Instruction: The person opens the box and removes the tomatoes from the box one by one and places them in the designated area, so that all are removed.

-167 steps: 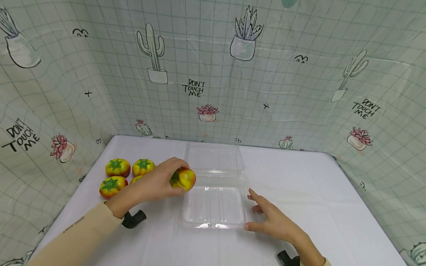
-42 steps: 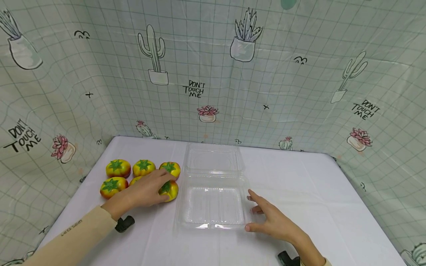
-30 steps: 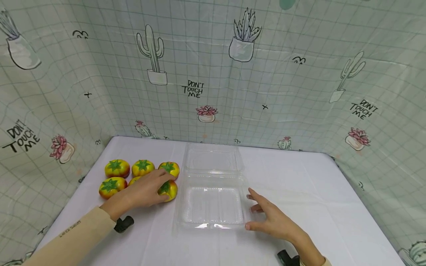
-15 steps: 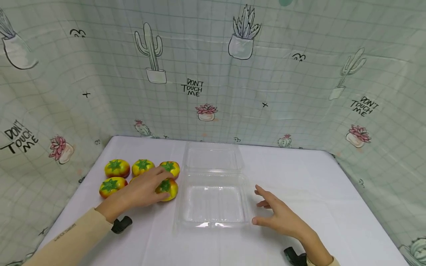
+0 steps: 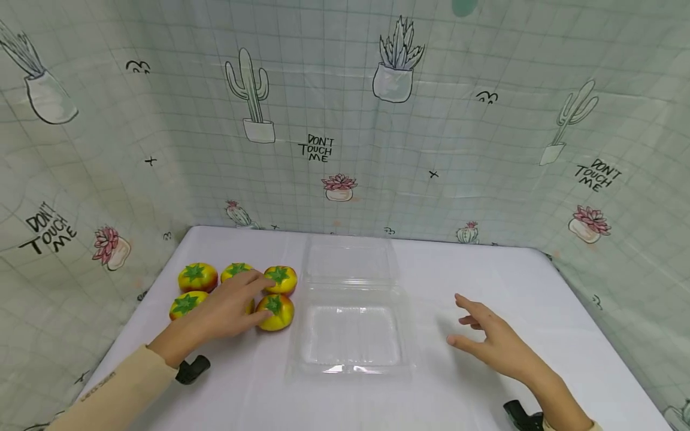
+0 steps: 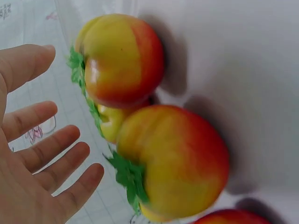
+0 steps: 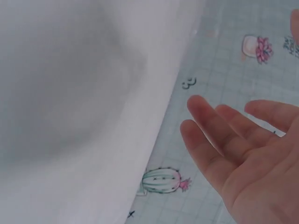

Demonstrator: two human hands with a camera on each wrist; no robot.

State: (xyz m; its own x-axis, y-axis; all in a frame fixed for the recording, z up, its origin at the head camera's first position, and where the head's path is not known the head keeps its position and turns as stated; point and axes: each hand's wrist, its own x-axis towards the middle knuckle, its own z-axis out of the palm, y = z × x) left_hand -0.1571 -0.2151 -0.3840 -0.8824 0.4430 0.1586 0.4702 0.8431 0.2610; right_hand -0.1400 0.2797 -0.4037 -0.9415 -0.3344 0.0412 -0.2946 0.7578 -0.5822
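Several yellow-and-red tomatoes with green, star-shaped leafy tops sit in two rows on the left of the table. My left hand [image 5: 232, 308] is over the right part of the group, its fingers spread and holding nothing. Its thumb and fingertips overlap the front right tomato [image 5: 277, 316] and the back right tomato [image 5: 281, 280] in the head view. In the left wrist view the relaxed fingers are apart from a large tomato [image 6: 182, 158]. My right hand [image 5: 498, 344] hovers over the table on the right, fingers loosely extended, palm bare in the right wrist view.
A clear plastic clamshell box [image 5: 350, 369] lies unfolded mid-table, its lid [image 5: 350, 261] laid back behind the base. White cloth [image 5: 442, 395] covers the table. A grid-patterned curtain [image 5: 345, 90] with cactus drawings rises behind and at both sides.
Earlier my left hand carried a tomato near the box; it now stands at the front right of the group. The hand has just loosened and drawn slightly left. My right hand moved right, away from the box.
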